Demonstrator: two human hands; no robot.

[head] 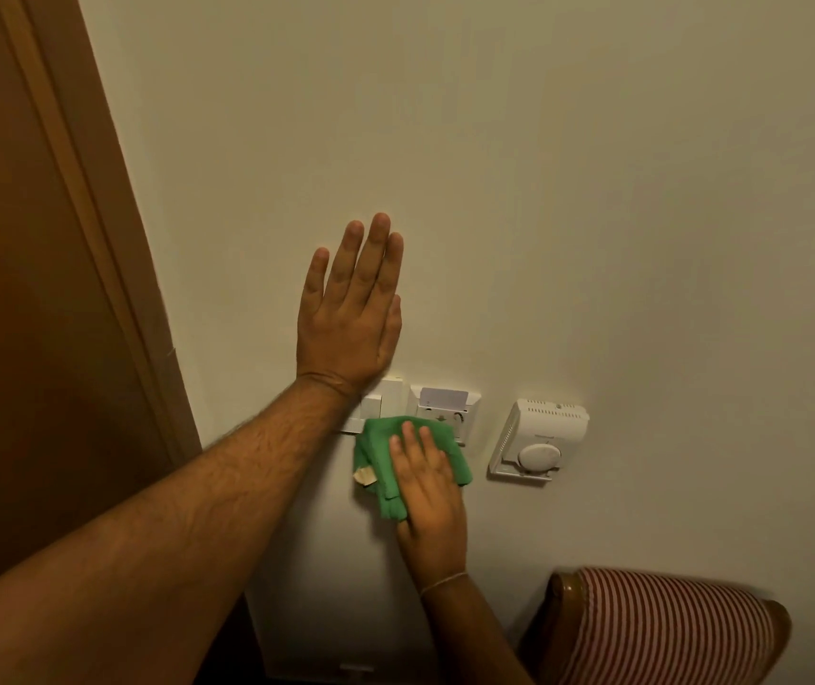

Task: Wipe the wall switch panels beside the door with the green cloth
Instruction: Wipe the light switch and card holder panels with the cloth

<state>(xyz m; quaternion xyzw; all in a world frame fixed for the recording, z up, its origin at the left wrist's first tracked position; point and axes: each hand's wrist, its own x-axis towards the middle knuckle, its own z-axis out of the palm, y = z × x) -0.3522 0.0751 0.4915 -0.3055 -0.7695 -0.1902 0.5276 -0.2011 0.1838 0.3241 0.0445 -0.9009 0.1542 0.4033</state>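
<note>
Head view, the only view supplied: the left hand point(351, 313) lies flat against the pale wall point(568, 190), fingers extended and close together, pointing upward, its grip open and holding nothing; the heel of the palm sits at the top edge of the white switch panel point(388, 395), and the bare forearm crosses the panel's left portion, hiding part of it. The right hand point(428, 487) presses the green cloth point(381, 447) against the wall with fingers laid flat over it rather than curled around it; the hand is spread over the cloth, pinning it in place. The cloth is bunched and folded, covering the lower edge of the switch panel and the lower left part of the adjoining key-card holder panel point(445, 407), with a small pale tag point(365, 476) showing at its left fold. A card stands in the slot of the card holder. A white thermostat point(539, 440) with a round dial is mounted on the wall to the right, apart from the cloth. The brown wooden door frame point(114, 239) runs along the left. A chair back point(667, 630) with red-and-white striped upholstery occupies the lower right corner, near the wall.
</note>
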